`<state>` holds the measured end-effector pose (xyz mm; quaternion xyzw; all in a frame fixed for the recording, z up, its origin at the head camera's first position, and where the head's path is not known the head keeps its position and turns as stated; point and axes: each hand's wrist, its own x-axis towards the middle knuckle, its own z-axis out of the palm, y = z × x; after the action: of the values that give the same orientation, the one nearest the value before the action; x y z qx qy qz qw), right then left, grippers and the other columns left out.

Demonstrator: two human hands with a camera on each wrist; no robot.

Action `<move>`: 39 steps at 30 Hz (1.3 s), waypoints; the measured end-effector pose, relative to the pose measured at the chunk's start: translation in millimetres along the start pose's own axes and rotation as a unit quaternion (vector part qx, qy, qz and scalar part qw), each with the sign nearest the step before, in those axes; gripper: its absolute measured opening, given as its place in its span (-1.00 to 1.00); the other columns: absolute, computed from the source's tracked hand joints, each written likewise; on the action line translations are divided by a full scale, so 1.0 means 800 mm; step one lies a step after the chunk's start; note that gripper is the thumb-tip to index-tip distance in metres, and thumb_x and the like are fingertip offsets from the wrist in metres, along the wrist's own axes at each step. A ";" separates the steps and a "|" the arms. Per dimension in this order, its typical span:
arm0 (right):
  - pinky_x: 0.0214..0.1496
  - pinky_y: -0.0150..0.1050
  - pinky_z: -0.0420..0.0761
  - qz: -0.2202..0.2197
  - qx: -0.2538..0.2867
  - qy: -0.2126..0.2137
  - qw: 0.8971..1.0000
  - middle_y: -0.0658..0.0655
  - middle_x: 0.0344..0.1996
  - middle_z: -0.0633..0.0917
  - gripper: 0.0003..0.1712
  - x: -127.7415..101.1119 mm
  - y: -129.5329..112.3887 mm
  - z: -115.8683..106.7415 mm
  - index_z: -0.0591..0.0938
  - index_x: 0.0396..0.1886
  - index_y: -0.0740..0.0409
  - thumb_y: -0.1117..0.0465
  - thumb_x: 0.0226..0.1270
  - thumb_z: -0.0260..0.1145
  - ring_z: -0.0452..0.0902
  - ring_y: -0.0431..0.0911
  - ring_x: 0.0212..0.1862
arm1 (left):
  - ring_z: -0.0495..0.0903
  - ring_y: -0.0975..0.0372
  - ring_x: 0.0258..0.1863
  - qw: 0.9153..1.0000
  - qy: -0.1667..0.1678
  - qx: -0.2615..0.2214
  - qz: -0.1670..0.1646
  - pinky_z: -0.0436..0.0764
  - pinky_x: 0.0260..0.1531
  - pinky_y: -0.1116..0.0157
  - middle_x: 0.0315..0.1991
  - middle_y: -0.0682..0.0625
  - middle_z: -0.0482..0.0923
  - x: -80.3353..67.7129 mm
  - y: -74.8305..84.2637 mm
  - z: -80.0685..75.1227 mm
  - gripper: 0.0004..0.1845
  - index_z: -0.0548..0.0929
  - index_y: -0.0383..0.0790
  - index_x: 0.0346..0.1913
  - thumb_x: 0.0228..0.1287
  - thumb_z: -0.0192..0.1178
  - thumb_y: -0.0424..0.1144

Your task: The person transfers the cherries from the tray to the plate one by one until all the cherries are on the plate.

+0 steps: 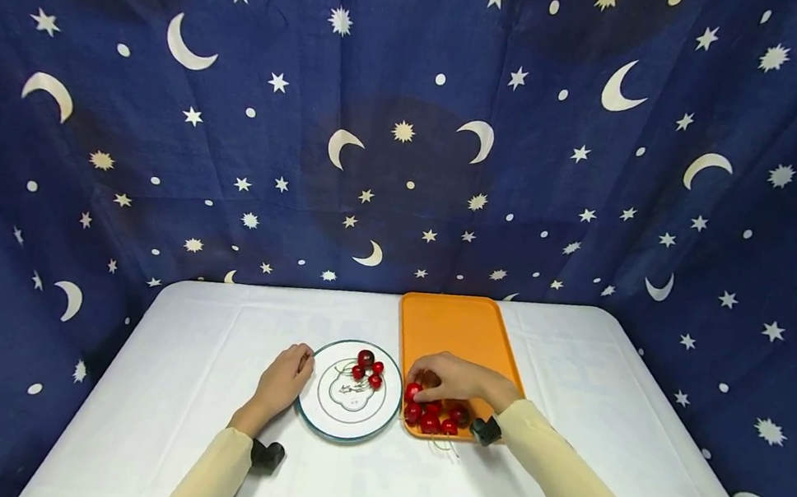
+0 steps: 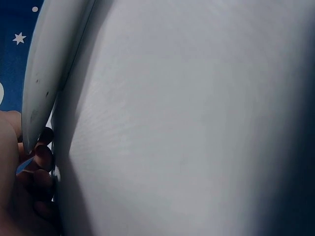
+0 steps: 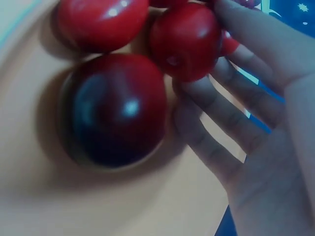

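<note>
My left hand (image 1: 282,383) grips the near-left rim of a white plate (image 1: 320,400) with a dark rim line. In the left wrist view its curled fingers (image 2: 43,157) show at the plate's edge (image 2: 54,59). Several red cherries (image 1: 375,381) with thin stems lie on the plate's right half. Over the near end of an orange tray (image 1: 457,322) is my right hand (image 1: 453,377), thumb and fingertips around a red cherry (image 1: 413,392) at the tray's left side. More cherries (image 1: 430,424) lie beside it; a large dark red cherry (image 3: 118,110) is close by in the right wrist view.
Plate and tray stand side by side on a white-covered table (image 1: 354,492). Cherry stems (image 1: 445,446) stick out over the tray's near edge. A dark blue curtain (image 1: 414,118) with moons and stars hangs behind the table.
</note>
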<state>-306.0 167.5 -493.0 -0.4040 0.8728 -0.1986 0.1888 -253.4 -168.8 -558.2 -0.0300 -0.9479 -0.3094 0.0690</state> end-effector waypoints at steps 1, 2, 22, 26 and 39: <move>0.01 -0.34 0.59 0.002 0.001 -0.001 1.000 -0.07 -0.19 0.73 -0.70 0.000 0.001 -0.001 0.68 -0.02 0.01 0.00 0.36 0.44 0.53 -0.25 -0.19 | 0.32 0.22 -0.34 1.000 0.001 0.000 0.001 0.27 -0.32 0.30 -0.40 0.00 0.39 0.000 0.000 0.000 -0.82 0.58 -0.22 -0.08 0.56 0.01 -0.20; -0.01 -0.36 0.59 0.006 0.002 -0.004 1.000 -0.08 -0.21 0.72 -0.70 0.000 0.002 -0.002 0.67 -0.02 0.00 -0.01 0.36 0.44 0.53 -0.26 -0.21 | 0.32 0.22 -0.34 1.000 0.002 0.000 0.002 0.28 -0.32 0.30 -0.40 0.00 0.39 0.001 0.000 0.000 -0.82 0.58 -0.22 -0.08 0.56 0.01 -0.20; 0.10 -0.14 0.69 -0.006 0.012 0.083 0.996 0.05 0.06 0.73 -0.58 0.004 0.006 -0.024 0.64 0.22 0.08 0.04 0.47 0.33 0.62 -0.13 -0.08 | 0.32 0.21 -0.33 1.000 0.008 -0.011 0.001 0.27 -0.31 0.29 -0.40 0.00 0.39 0.001 0.000 -0.001 -0.81 0.58 -0.22 -0.08 0.56 0.02 -0.19; 0.04 -0.13 0.70 -0.008 0.016 0.106 0.994 0.03 -0.03 0.74 -0.59 0.007 0.004 -0.022 0.65 0.19 0.12 0.04 0.46 0.35 0.62 -0.13 -0.13 | 0.32 0.21 -0.33 1.000 0.007 -0.010 0.000 0.28 -0.30 0.29 -0.39 0.00 0.40 -0.001 0.000 0.000 -0.81 0.58 -0.22 -0.08 0.56 0.01 -0.19; 0.02 -0.27 0.66 0.019 -0.041 0.116 0.992 -0.01 -0.06 0.71 -0.57 0.030 -0.017 -0.016 0.62 0.18 0.01 0.02 0.39 0.42 0.58 -0.16 -0.16 | 0.35 0.20 -0.31 1.000 0.006 -0.011 -0.005 0.30 -0.27 0.27 -0.37 -0.01 0.43 -0.005 0.002 0.001 -0.80 0.59 -0.23 -0.05 0.56 0.02 -0.20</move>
<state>-318.1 142.7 -479.3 -0.3689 0.9038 -0.2043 0.0734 -249.7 -167.2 -558.3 -0.0243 -0.9442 -0.3203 0.0725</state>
